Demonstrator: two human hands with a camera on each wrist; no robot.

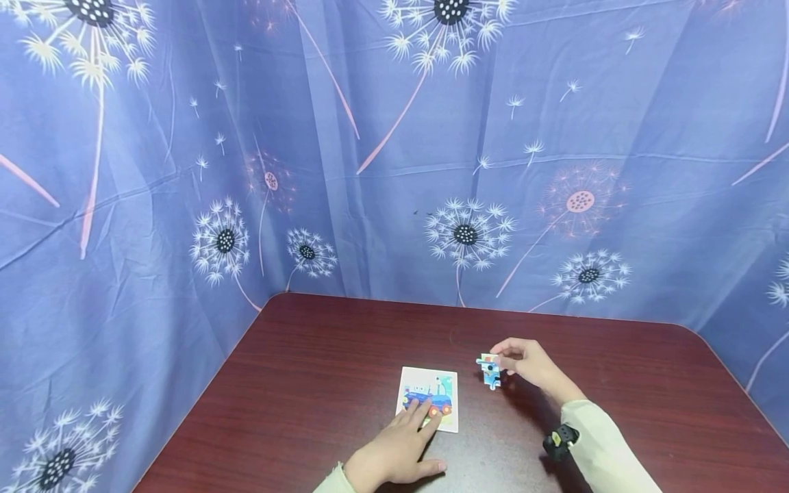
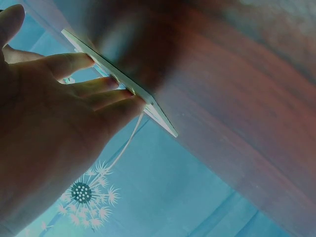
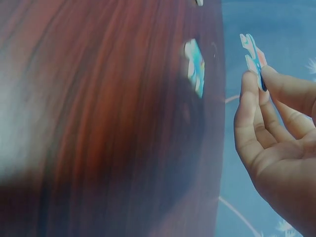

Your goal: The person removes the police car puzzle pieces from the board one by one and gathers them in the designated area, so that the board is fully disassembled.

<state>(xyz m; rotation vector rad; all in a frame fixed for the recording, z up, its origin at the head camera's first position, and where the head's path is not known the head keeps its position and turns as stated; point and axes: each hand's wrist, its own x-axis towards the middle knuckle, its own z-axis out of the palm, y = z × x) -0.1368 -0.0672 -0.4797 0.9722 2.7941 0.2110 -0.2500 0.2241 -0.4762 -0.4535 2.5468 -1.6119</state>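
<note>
Our left hand (image 1: 399, 446) rests on the near part of the board (image 1: 446, 385), a square card printed with a blue vehicle, its fingers spread and its thumb off the board on the near side. From the head, we see our right hand (image 1: 531, 364) just to the right of the board, narrowed to a pinch on a piece (image 1: 487, 359). The table (image 1: 308, 356) spreads all round the board, the curtain (image 1: 370, 226) hangs beyond it, and the black device (image 1: 558, 442) at our right sleeve (image 1: 604, 445) is to the right of it and nearer us.

From the left wrist, we see the board nearly edge-on, our fingertips touching its face and the thumb apart from it.

From the right wrist, we see thumb and fingertips gripping the piece, while a second piece (image 3: 196, 68) lies on the table, also to the right of the board; we cannot tell whether the pale thing (image 3: 199, 2) at the top is the board's edge
</note>
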